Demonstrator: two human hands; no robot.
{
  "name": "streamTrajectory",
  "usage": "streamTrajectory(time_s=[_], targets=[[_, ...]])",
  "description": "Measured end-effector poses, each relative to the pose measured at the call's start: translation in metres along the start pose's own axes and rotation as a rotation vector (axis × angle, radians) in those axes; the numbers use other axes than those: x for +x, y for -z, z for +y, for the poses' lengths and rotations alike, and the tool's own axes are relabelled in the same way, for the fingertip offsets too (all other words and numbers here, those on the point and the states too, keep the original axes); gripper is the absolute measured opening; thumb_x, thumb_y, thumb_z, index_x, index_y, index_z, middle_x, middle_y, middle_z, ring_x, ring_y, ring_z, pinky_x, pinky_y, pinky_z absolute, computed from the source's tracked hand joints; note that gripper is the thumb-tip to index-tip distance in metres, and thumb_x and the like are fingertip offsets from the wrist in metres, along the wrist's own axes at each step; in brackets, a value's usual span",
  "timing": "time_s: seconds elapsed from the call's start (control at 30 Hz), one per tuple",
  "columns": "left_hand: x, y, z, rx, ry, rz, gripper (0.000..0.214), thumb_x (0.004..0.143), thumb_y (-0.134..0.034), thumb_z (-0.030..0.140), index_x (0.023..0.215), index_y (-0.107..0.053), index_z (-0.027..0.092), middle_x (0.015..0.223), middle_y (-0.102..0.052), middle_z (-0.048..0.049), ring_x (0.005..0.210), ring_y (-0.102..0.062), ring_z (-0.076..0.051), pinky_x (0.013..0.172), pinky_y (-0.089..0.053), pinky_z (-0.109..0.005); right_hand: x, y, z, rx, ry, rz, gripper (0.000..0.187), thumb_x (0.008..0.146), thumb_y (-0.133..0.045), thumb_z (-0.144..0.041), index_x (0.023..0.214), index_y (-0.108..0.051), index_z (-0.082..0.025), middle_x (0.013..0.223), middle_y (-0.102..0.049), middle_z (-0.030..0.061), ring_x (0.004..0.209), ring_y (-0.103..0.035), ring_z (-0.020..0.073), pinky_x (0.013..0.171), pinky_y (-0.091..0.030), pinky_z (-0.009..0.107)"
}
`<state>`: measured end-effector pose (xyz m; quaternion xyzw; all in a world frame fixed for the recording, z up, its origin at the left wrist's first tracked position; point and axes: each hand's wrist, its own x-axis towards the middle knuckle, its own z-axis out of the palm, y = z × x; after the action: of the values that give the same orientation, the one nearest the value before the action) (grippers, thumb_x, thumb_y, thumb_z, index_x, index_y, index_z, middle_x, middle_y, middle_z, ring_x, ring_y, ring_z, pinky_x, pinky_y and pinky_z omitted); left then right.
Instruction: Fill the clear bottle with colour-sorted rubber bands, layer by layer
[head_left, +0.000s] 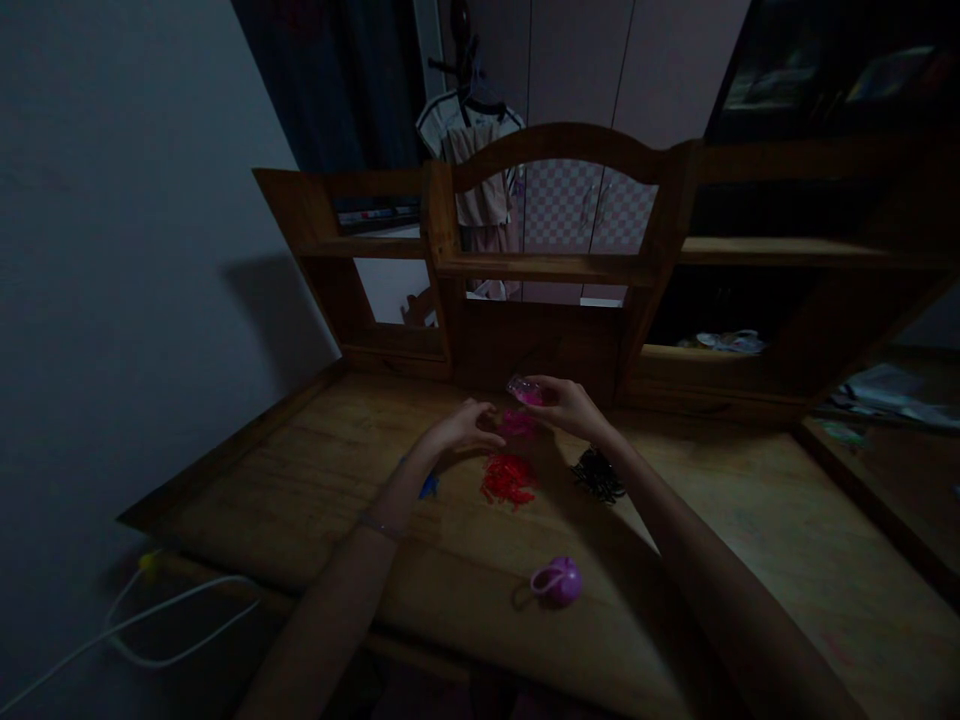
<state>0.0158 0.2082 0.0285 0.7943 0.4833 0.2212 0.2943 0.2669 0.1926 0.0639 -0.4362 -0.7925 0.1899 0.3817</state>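
Note:
My right hand (568, 408) is closed on a small clear container (523, 388) with pink pieces inside, tilted above the desk. Below it lies a pile of pink pieces (517, 424). My left hand (466, 427) is beside that pile, thumb and fingers apart, with nothing visible between them. Nearer to me is a heap of small red pieces (508, 478). Black pieces (598, 475) lie under my right wrist, and some blue pieces (429, 486) show partly behind my left forearm. What exactly the small pieces are is too dim to tell.
A purple ball-shaped item with a loop (559, 581) lies near the front of the wooden desk (300, 490). A wooden shelf unit (547, 268) rises along the back. A white cable (180, 600) hangs at the front left, beside the wall.

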Motion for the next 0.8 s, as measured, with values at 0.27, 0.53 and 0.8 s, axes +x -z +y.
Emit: streamTrajectory(time_s=[0.27,0.53,0.8], targets=[[-0.005,0.021,-0.007,-0.125,-0.012,-0.389,0.030,0.060,-0.081,0.027,0.086,-0.070,0.015,0.078,-0.067,-0.0025,0.073,-0.061,-0.016,0.063,-0.044,-0.023,0.000,0.005,-0.005,-0.035,0.013,0.000,0.055,0.076,-0.073,-0.041,0.124,-0.064,-0.017,0.097,-0.073,0.0070,0.076,-0.064,0.0183,0.071,-0.050,0.028],[-0.001,0.004,0.008,-0.001,-0.150,-0.181,0.015,0.075,-0.067,0.027,0.083,-0.069,0.015,0.081,-0.065,-0.0026,0.074,-0.058,-0.016,0.065,-0.044,-0.023,-0.001,0.005,-0.005,-0.018,0.020,-0.005,0.053,0.076,-0.073,-0.039,0.124,-0.064,-0.018,0.103,-0.073,0.0074,0.082,-0.066,0.0192,0.075,-0.050,0.029],[-0.002,-0.016,0.028,0.026,-0.446,0.044,0.035,0.079,-0.050,0.008,0.110,-0.065,0.018,0.133,-0.048,-0.0097,0.125,-0.046,-0.022,0.108,-0.037,-0.037,0.000,0.007,-0.010,0.003,0.033,-0.016,0.049,0.078,-0.072,-0.035,0.123,-0.064,-0.019,0.110,-0.072,0.0076,0.091,-0.067,0.0208,0.080,-0.051,0.030]])
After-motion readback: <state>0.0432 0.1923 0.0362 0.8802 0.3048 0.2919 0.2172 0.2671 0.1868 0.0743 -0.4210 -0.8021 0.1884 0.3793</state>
